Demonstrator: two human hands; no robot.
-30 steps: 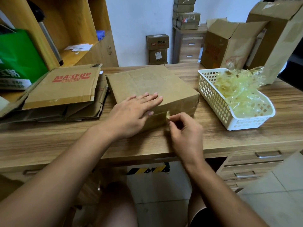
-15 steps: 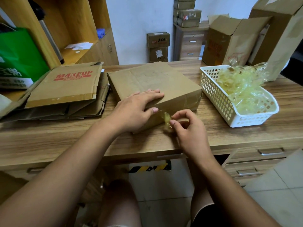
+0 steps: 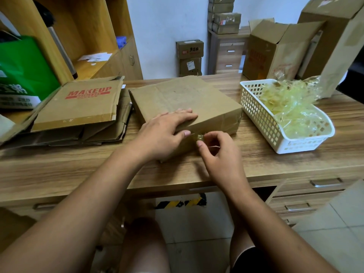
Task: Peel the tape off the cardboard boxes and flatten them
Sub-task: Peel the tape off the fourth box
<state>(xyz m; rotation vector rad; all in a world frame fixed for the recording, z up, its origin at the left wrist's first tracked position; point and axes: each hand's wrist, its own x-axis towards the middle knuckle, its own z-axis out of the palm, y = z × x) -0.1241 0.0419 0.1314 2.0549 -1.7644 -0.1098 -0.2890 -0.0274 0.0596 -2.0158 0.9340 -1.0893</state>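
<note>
On the desk [image 3: 256,164], left hand [image 3: 163,133] lies flat, steadying the box [image 3: 183,97] — right hand [image 3: 216,152] fingers pinch a lifted tape end [image 3: 200,137] for peeling.

Green bag [image 3: 21,69] far L; papers [image 3: 95,57] on shelf [image 3: 92,26]; white basket [image 3: 262,119] R on desk [image 3: 59,168]; black-yellow strip [image 3: 181,202] below, maybe floor marking.

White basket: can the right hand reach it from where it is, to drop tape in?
Probably yes. The right hand pinches tape at the box's near edge; the white basket stands just to its right, only bare desk between.
</note>
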